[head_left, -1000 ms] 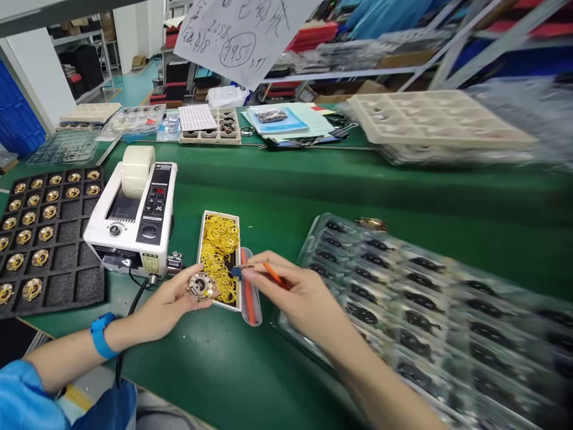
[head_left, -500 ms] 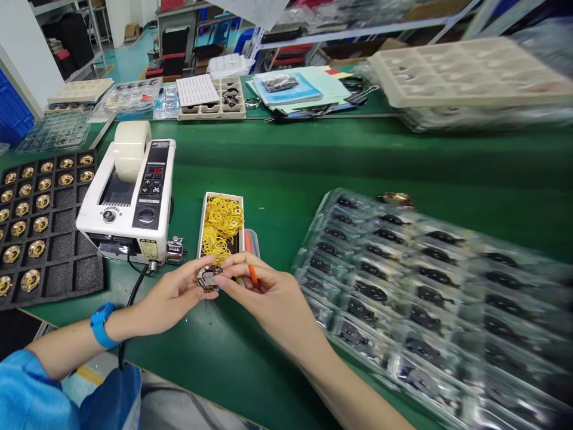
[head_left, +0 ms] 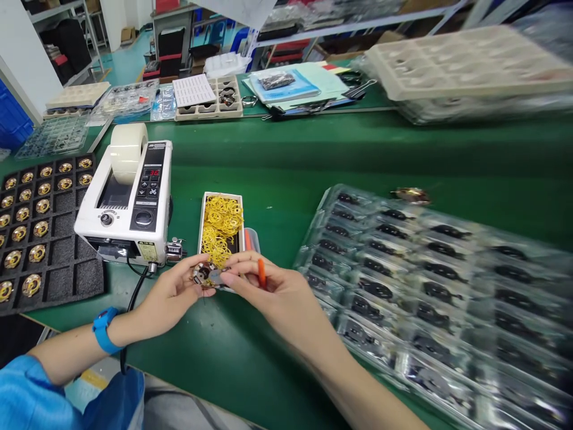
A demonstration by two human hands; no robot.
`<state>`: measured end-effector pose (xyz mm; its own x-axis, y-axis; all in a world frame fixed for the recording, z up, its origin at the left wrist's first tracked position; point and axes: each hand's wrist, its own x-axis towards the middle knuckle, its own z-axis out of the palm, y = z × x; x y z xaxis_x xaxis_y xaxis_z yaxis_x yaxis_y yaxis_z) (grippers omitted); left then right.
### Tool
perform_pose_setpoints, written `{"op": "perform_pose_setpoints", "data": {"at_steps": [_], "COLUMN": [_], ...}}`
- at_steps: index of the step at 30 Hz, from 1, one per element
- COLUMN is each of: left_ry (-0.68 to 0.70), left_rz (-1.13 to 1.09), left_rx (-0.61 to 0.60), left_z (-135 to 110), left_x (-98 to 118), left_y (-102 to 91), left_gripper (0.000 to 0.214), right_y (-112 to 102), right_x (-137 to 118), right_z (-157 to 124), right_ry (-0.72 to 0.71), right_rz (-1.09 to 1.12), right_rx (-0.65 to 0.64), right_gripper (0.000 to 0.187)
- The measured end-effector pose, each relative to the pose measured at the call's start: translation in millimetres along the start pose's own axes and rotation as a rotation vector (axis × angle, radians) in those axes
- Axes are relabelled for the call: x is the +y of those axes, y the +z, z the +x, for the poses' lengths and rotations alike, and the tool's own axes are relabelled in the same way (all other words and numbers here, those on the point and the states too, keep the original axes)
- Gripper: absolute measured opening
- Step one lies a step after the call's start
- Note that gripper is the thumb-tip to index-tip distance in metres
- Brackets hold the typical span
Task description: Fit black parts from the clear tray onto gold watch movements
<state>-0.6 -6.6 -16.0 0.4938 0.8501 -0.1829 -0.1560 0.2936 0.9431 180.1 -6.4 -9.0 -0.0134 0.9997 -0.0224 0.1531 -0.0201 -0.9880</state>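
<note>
My left hand [head_left: 172, 294] pinches a small round metal part [head_left: 203, 274] just above the green table, in front of a white box of yellow rings [head_left: 221, 224]. My right hand [head_left: 273, 289] is closed on an orange-handled tool [head_left: 261, 272], and its fingertips press on the same round part. Both hands meet at the near end of the box. A blue band is on my left wrist.
A white tape dispenser [head_left: 128, 200] stands to the left, with a black foam tray of gold parts [head_left: 33, 221] beyond it. Clear blister trays of dark parts [head_left: 425, 280] fill the right side. Beige trays [head_left: 456, 65], papers and shelves line the far edge.
My right hand has moved left from the box's side to the round part in my left hand, and the orange tool now stands more upright. The view has shifted slightly.
</note>
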Motion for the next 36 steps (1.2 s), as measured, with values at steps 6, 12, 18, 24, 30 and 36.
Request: {"op": "perform_pose_setpoints", "data": {"at_steps": [6,12,18,24,30,36], "left_ry": [-0.011,0.18,0.259,0.156,-0.045,-0.466], "left_rz": [0.138,0.765,1.233,1.366,1.13,0.126], "left_rx": [0.033,-0.038,-0.106,-0.147,-0.096,-0.084], "left_z": [2,-6,-5,-3,-3,5], "left_x": [4,11,10,10,14,22], "left_y": [-0.3,-2.2,-2.6,2.7,3.1,-3.7], "left_gripper": [0.044,0.049,0.062,0.061,0.062,0.081], "right_y": [-9,-5,-5,-3,-6,-6], "right_x": [4,1,2,19,6,-6], "right_z": [2,2,3,1,3,0], "right_ry": [0.125,0.224,0.213,0.14,0.181,0.028], "right_rz": [-0.027,0.013,0.051,0.036,-0.009,-0.08], "right_rx": [0.063,0.011,0.005,0.049,0.091,0.154], "right_gripper": [0.038,0.042,0.041,0.039,0.043,0.039]}}
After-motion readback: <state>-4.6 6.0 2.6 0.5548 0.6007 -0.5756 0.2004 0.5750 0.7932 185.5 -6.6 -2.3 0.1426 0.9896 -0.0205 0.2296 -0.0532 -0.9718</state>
